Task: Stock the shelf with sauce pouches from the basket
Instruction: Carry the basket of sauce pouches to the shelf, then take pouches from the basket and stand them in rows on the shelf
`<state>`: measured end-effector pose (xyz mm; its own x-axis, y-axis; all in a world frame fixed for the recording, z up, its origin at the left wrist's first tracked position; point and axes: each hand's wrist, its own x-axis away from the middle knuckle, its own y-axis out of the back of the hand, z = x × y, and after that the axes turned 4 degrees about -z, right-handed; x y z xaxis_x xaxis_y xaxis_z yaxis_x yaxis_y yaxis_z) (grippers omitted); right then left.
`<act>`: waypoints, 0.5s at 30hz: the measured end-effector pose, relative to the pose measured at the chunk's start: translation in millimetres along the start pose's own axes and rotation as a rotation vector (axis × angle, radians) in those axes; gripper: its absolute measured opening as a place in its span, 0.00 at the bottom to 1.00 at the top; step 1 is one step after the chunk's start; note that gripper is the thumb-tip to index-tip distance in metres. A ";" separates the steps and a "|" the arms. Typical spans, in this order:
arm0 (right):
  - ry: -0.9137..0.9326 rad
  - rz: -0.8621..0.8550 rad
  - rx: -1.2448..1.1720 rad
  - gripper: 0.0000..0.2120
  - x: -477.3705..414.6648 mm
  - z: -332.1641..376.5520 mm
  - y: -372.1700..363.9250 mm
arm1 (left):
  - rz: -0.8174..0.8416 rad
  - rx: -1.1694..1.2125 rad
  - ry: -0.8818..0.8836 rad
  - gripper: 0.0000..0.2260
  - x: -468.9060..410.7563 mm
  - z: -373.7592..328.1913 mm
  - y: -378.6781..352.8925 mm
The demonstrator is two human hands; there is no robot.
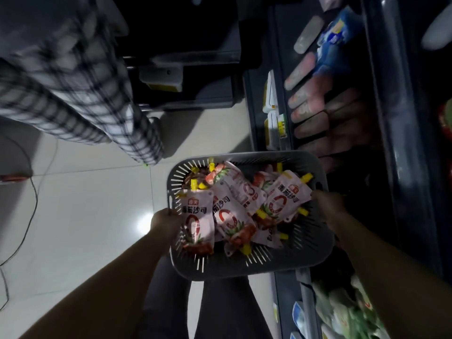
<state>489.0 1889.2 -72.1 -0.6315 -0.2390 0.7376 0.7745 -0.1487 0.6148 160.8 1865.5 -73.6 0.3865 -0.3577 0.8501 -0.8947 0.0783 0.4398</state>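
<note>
A grey slotted plastic basket hangs in front of me, above my legs. It is full of several white and red sauce pouches with yellow caps, lying loosely in a heap. My left hand grips the basket's left rim beside one pouch. My right hand grips the right rim. The dark shelf runs along the right side, and rows of similar pouches lie on it just beyond the basket.
A person in a checked garment stands at the upper left. A cable trails over the pale tiled floor on the left. Blue packets sit further along the shelf, green and white packets on the shelf near me.
</note>
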 end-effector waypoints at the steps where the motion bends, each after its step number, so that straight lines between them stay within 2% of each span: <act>1: -0.004 0.015 0.018 0.06 -1.2 -0.2 1.9 | 0.006 0.010 0.013 0.10 0.7 -1.3 0.1; 6: 0.018 0.092 0.100 0.14 -3.7 -1.1 9.6 | 0.043 0.006 0.024 0.12 3.5 -4.6 3.4; 8: 0.067 0.075 0.070 0.12 -3.2 -4.3 7.6 | 0.044 -0.031 0.012 0.12 3.4 -4.4 3.3; 10: 0.139 0.039 0.067 0.05 -0.5 -7.9 5.5 | 0.028 -0.081 -0.015 0.11 3.8 -3.9 2.4; 12: 0.225 0.002 0.105 0.10 2.5 -11.6 3.6 | -0.039 -0.200 -0.075 0.05 7.6 -6.7 1.4; 15: 0.496 -0.174 0.230 0.18 19.2 -16.8 4.3 | -0.325 -0.291 -0.257 0.16 18.7 -10.1 -2.1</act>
<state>480.8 1867.9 -59.9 -0.6130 -0.6597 0.4349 0.5972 -0.0265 0.8016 172.1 1868.0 -55.7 0.5345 -0.6211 0.5733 -0.6238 0.1677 0.7633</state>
